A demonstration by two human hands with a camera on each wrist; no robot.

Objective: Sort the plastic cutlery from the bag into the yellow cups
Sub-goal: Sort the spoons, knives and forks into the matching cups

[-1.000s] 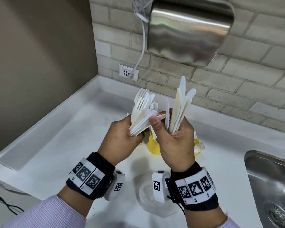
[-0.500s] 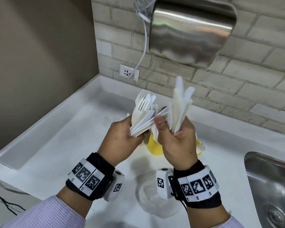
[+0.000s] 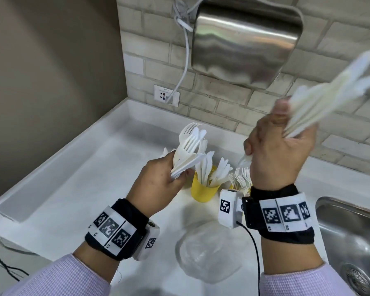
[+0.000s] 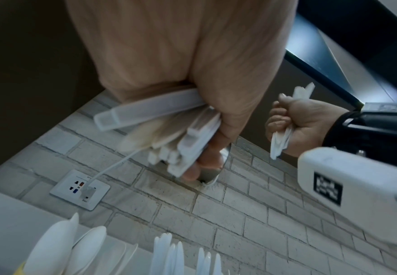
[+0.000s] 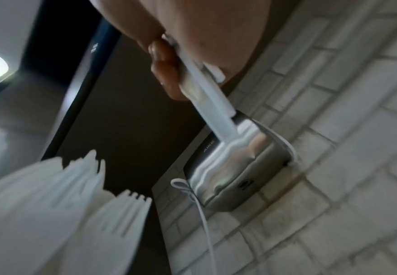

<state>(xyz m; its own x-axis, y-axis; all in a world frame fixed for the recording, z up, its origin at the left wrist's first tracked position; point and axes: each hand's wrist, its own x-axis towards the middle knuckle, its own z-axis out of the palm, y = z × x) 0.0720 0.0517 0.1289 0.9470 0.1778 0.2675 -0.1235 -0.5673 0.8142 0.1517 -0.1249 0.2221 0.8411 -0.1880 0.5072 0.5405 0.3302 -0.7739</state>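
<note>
My left hand (image 3: 158, 178) grips a bunch of white plastic forks and other cutlery (image 3: 190, 146), held just left of and above a yellow cup (image 3: 203, 191) full of white knives. My right hand (image 3: 280, 150) is raised to the right and grips a bundle of white knives (image 3: 333, 90), blurred, fanning up to the right. A second yellow cup (image 3: 231, 186) with forks (image 3: 241, 178) stands behind my right wrist, mostly hidden. The left wrist view shows the handles (image 4: 169, 134) clamped in my left fist. In the right wrist view the knife handles (image 5: 207, 93) stick out of my right fist.
The crumpled clear plastic bag (image 3: 209, 251) lies on the white counter (image 3: 83, 189) near me. A steel sink (image 3: 350, 236) sits at the right. On the brick wall hang a metal hand dryer (image 3: 244, 41) and a socket (image 3: 166, 95) with its cable.
My right hand pulled its bundle of knives away from the left hand's bunch and swung up and to the right. The yellow cups have come into view between the hands.
</note>
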